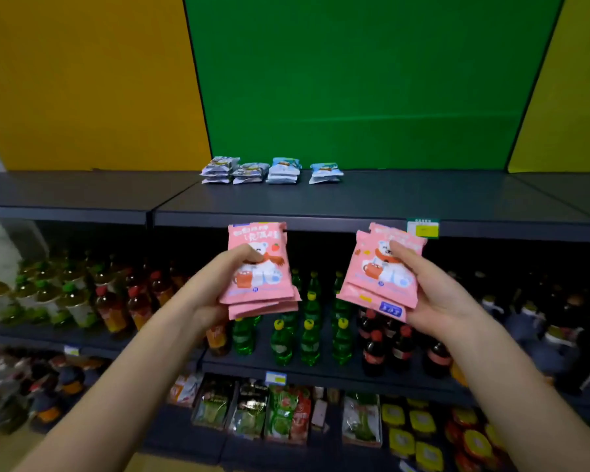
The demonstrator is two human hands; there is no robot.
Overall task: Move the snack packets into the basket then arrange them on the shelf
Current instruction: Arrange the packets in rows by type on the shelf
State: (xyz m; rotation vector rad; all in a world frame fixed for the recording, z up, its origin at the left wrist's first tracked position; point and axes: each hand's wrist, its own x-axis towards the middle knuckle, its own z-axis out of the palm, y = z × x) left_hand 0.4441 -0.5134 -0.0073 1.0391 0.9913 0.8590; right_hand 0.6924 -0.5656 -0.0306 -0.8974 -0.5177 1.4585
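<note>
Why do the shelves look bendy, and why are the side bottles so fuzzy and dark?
In the head view, the wide lens curves the top shelf and tilts the green wall panel; the bottles at the left sit in shadow under it, dim and blurred; the pink packets in the left hand and right hand are brighter and sharper, their small print unreadable.
</note>
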